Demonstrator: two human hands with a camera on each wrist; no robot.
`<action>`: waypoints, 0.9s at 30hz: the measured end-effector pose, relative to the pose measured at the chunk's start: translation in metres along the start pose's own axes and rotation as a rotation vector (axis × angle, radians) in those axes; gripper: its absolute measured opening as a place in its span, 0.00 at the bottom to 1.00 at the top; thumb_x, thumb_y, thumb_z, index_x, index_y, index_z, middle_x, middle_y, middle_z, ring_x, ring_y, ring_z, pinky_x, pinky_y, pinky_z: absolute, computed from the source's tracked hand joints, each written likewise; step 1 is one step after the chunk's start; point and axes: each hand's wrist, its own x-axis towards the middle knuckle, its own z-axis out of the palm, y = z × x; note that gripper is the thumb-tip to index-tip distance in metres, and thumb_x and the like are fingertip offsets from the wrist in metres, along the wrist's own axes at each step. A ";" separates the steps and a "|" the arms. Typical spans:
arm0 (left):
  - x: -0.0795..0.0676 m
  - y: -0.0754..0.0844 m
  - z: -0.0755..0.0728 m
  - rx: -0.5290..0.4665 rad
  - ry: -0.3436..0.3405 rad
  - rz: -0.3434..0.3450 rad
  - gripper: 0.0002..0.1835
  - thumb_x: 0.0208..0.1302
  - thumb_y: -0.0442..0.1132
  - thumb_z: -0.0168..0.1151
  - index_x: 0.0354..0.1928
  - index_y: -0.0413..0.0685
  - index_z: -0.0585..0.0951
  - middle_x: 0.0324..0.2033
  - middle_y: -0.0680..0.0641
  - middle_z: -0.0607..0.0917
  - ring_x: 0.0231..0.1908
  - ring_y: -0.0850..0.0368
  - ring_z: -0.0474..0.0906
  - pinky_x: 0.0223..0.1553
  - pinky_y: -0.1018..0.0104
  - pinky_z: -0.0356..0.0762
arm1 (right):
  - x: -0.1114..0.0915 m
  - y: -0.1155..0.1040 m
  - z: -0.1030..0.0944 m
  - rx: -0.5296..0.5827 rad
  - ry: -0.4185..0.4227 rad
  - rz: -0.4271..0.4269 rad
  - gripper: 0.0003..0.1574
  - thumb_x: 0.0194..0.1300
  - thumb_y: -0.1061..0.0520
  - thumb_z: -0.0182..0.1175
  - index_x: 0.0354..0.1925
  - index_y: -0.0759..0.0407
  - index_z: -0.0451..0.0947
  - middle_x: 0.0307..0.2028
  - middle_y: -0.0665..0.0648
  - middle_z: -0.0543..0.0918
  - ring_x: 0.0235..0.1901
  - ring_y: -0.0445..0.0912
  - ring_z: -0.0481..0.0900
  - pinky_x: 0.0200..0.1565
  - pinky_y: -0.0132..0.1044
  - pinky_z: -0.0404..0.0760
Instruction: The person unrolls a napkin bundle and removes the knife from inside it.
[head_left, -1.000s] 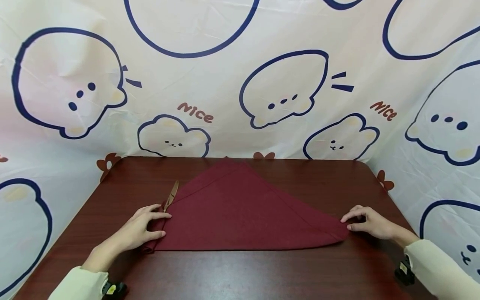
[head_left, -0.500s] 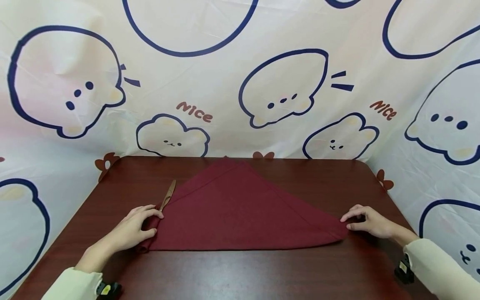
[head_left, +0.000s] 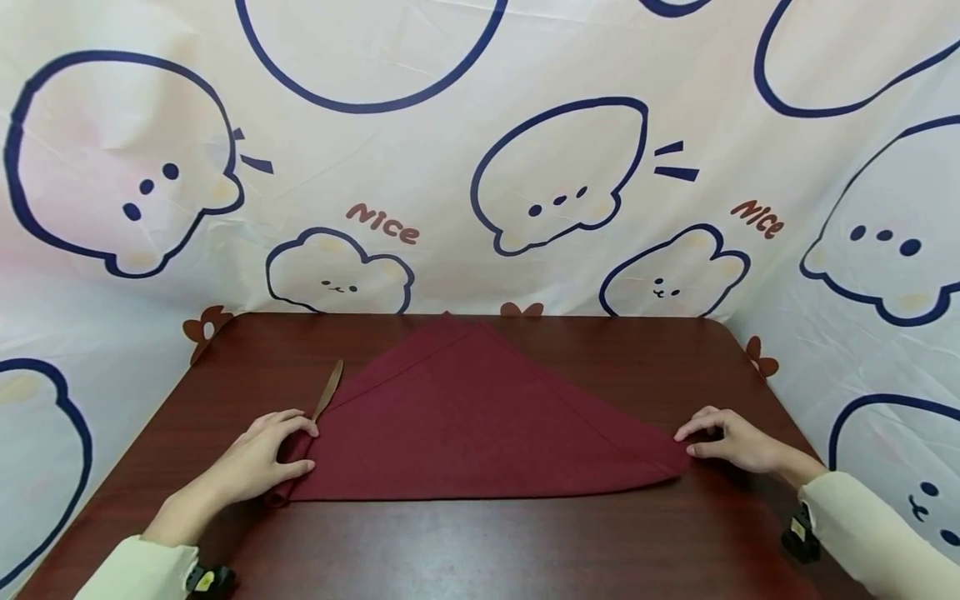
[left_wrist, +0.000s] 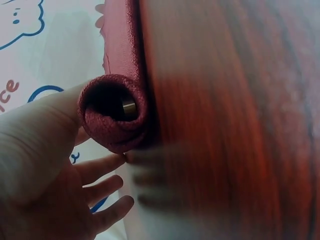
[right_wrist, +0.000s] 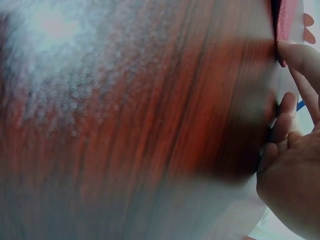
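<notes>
A dark red cloth napkin (head_left: 480, 417) lies folded in a triangle, its point toward the back. At its left end the cloth is wound into a roll (left_wrist: 115, 120), and a gold-coloured table knife (head_left: 328, 392) sticks out from its far end. My left hand (head_left: 251, 458) grips this roll between thumb and fingers. In the left wrist view a metal end (left_wrist: 130, 107) shows inside the hollow of the roll; the rest is hidden by cloth. My right hand (head_left: 731, 442) holds the napkin's right corner with thumb and index finger, the other fingers curled in.
The brown wooden table (head_left: 480, 550) has rounded back corners. A pale curtain (head_left: 442, 167) with blue cartoon outlines hangs behind it and along both sides.
My left hand has shifted left with the roll and the knife, and more flat cloth shows beside it. My right hand stays at the corner. The head view has turned slightly.
</notes>
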 end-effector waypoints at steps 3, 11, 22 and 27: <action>0.001 -0.001 0.000 0.014 0.011 0.009 0.16 0.54 0.41 0.75 0.44 0.55 0.81 0.56 0.37 0.80 0.60 0.28 0.69 0.52 0.28 0.70 | 0.001 0.001 0.000 -0.005 0.003 0.006 0.09 0.64 0.62 0.68 0.44 0.57 0.87 0.40 0.53 0.83 0.41 0.35 0.72 0.39 0.32 0.71; -0.001 -0.003 -0.002 0.011 0.028 0.008 0.15 0.54 0.34 0.71 0.44 0.51 0.81 0.55 0.39 0.81 0.60 0.29 0.70 0.55 0.30 0.70 | 0.001 0.002 0.000 -0.003 0.000 0.002 0.09 0.64 0.62 0.68 0.44 0.57 0.88 0.40 0.53 0.83 0.41 0.34 0.72 0.39 0.31 0.72; -0.009 -0.023 -0.007 -0.021 0.100 0.052 0.15 0.55 0.29 0.70 0.44 0.48 0.81 0.46 0.45 0.84 0.52 0.39 0.77 0.53 0.42 0.74 | 0.002 0.002 0.001 0.005 0.008 0.001 0.09 0.63 0.63 0.68 0.43 0.57 0.88 0.39 0.49 0.83 0.41 0.35 0.73 0.40 0.32 0.72; -0.010 -0.030 -0.005 -0.031 0.136 0.091 0.17 0.54 0.29 0.73 0.45 0.50 0.81 0.44 0.50 0.85 0.47 0.49 0.79 0.47 0.64 0.76 | 0.002 0.001 0.001 0.001 0.013 -0.027 0.10 0.63 0.65 0.68 0.43 0.58 0.87 0.39 0.51 0.83 0.42 0.35 0.73 0.39 0.32 0.71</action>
